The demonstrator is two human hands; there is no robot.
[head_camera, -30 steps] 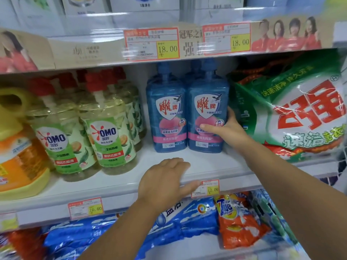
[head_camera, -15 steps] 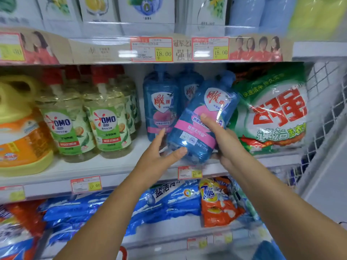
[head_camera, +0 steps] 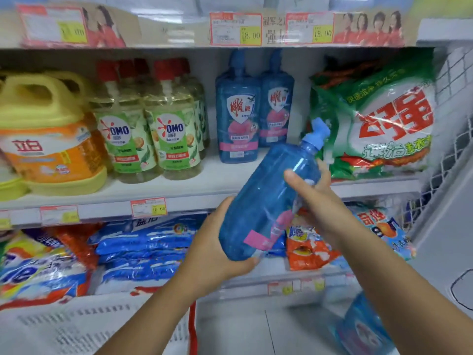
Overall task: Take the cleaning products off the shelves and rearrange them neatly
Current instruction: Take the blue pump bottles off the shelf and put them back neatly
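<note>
A blue pump bottle [head_camera: 266, 193] with a pink label is tilted in front of the middle shelf [head_camera: 179, 198], its pump pointing up and right. My left hand [head_camera: 217, 247] cups its base from below, fingers curled round it. My right hand [head_camera: 314, 198] grips its upper body near the neck. Two matching blue bottles [head_camera: 238, 116] stand upright on the shelf behind. Left of them stand several green-labelled OMO bottles [head_camera: 171, 134] with red caps.
A yellow and orange detergent jug [head_camera: 46, 139] fills the shelf's left end. A big green and white powder bag [head_camera: 378, 119] lies at the right by a wire side panel [head_camera: 450, 139]. Blue and orange detergent bags [head_camera: 146, 247] crowd the lower shelf. Another blue bottle [head_camera: 363, 329] lies low right.
Both hands have drawn the blue bottle off the shelf, downward and toward me. My left hand went from touching its base to cupping it from beneath. The bottle's back now faces me.
</note>
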